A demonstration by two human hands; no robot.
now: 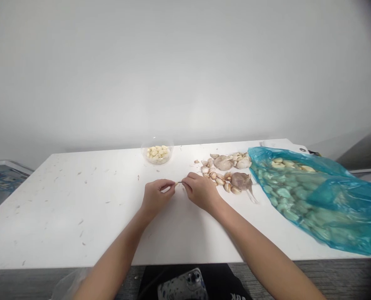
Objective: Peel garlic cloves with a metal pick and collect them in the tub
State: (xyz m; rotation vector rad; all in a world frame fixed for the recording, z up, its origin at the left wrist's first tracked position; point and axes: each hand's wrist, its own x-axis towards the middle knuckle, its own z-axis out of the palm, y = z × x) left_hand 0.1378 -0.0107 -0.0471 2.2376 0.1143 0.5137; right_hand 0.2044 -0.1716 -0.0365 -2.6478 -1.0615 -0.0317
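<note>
Over the middle of the white table, my left hand pinches a small garlic clove between thumb and fingertips. My right hand is closed on a thin, dark-tipped tool, perhaps a small knife; its tip meets the clove, and my fingers hide its handle. Just beyond my right hand lie several unpeeled garlic cloves, with whole garlic bulbs beside them. A clear round bowl behind my left hand holds peeled cloves.
A large blue plastic bag full of cloves covers the table's right side. Bits of garlic skin are scattered over the white table. A wall stands behind it. On my lap rests a phone.
</note>
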